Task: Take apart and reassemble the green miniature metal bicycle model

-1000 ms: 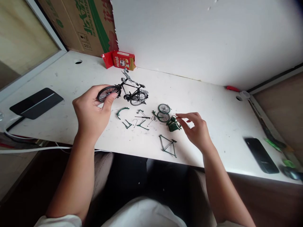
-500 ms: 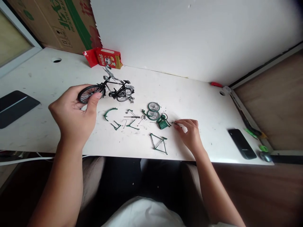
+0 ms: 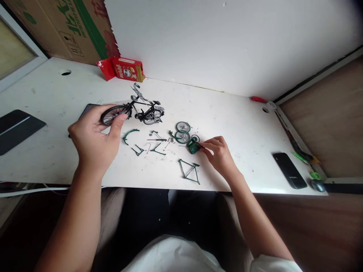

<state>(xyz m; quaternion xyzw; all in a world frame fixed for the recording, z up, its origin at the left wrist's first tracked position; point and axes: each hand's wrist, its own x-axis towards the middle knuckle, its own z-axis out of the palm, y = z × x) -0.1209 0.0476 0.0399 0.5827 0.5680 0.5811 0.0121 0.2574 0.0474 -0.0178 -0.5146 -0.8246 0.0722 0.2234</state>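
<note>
A black model bicycle (image 3: 146,113) is held above the table by its front wheel, with my left hand (image 3: 96,132) closed round the tyre. My right hand (image 3: 218,153) is pinched at the edge of a dark green boxy part (image 3: 193,146); whatever lies between those fingertips is too small to make out. Two spoked green-rimmed wheels (image 3: 182,136) lie just left of the green part. Nearer me lies a green bicycle frame (image 3: 189,171). A curved green mudguard (image 3: 129,135) and a green fork-like piece (image 3: 137,150) are spread below the bicycle among small rods.
A red box (image 3: 129,70) with its flap out stands at the back before a cardboard carton (image 3: 68,34). At the right lie a black phone (image 3: 289,170) and a roll of tape (image 3: 271,106). A dark flat object (image 3: 21,130) rests at the left; another dark edge (image 3: 90,108) shows behind my left hand.
My right hand has moved left, up to the green boxy part. My left hand and the bicycle have shifted slightly right, uncovering a dark edge behind the hand.
</note>
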